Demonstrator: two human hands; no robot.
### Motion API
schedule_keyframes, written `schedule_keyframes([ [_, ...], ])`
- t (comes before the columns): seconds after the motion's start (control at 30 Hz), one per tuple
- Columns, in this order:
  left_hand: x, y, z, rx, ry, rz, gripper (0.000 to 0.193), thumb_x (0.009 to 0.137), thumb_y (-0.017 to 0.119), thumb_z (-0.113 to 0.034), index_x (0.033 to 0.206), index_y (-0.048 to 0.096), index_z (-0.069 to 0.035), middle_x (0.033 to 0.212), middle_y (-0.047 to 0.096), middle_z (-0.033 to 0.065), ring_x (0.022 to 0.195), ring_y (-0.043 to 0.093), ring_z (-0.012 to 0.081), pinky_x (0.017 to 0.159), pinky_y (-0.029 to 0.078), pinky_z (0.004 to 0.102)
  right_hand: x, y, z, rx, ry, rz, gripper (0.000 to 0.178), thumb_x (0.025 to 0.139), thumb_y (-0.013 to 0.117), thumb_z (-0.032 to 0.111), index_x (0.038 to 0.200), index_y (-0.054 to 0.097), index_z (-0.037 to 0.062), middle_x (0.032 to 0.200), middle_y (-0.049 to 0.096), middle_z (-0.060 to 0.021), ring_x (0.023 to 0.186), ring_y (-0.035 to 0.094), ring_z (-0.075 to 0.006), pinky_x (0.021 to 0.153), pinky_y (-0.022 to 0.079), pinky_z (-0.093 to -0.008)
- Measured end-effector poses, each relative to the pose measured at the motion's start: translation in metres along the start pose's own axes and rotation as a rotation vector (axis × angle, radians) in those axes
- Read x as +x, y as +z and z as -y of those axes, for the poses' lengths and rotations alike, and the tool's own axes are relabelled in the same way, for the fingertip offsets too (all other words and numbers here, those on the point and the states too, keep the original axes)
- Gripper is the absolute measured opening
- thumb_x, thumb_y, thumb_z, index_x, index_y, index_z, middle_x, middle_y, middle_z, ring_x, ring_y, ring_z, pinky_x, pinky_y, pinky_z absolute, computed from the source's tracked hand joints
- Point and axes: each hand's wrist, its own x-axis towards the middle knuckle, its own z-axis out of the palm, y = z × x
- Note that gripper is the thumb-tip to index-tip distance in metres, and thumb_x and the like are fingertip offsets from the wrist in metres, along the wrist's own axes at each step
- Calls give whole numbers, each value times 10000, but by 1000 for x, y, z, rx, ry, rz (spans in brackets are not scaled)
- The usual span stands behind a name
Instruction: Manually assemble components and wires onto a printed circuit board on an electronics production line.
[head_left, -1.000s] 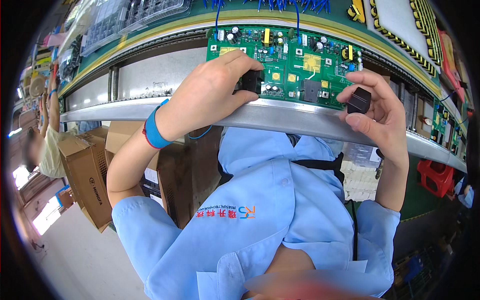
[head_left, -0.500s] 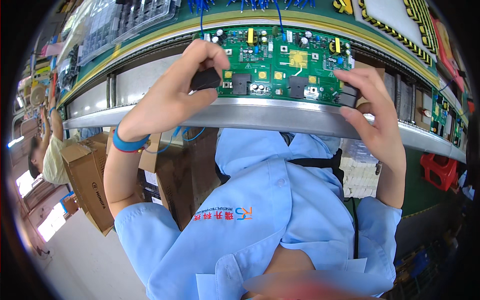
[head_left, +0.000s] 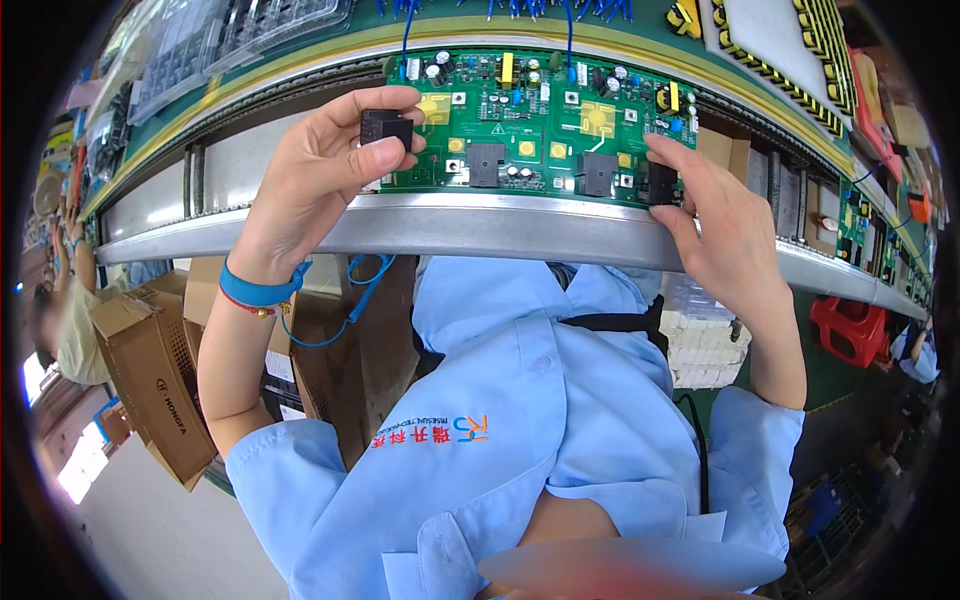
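A green circuit board [head_left: 540,125] lies along the metal rail, bearing yellow transformers, capacitors and two black square relays. My left hand [head_left: 315,165] pinches a loose black relay [head_left: 386,130] between thumb and fingers, raised over the board's left end. At the opposite end, my right hand [head_left: 725,215] has thumb and fingers around another black relay [head_left: 661,184], which sits at the board's right edge. Whether that relay is fully seated cannot be made out. A blue wrist strap [head_left: 262,290] with a coiled cord circles my left wrist.
The metal rail [head_left: 480,225] runs along the near side of the board. Behind lie blue wires [head_left: 515,8], plastic trays [head_left: 235,40] and a white foam sheet [head_left: 765,45] edged with yellow-black parts. More boards [head_left: 855,235] sit farther right. Cardboard boxes [head_left: 150,370] and a red stool [head_left: 850,330] stand below.
My left hand has drawn slightly left and turned, showing more of its relay. My right hand has shifted left and down with the relay, which stands more upright at the board's edge.
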Motion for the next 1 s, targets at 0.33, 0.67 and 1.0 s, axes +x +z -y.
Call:
schedule_keyframes([
  [0.33,-13,-1,-9,274,29,16,548,886,709,-120,1365,487,27,1150,633,91,1050,648,170,946,519,296,0,-11,3,32,-28,-33,637,767,758,73,1362,539,131,1201,659,-112,803,664,-263,672,525,-356],
  [0.67,-5,15,-1,1320,383,-33,440,729,748,-14,1152,637,-56,1042,633,105,900,633,290,809,519,366,3,7,-9,260,10,-208,527,779,758,30,1281,617,100,1263,632,-88,598,502,-122,567,453,-243],
  [1.0,-6,23,-15,1568,434,65,384,780,741,-74,1151,645,-56,1054,649,108,889,632,285,805,506,375,-11,10,-23,310,34,-255,528,774,739,-14,1277,618,93,1249,632,-101,636,524,-129,567,455,-247],
])
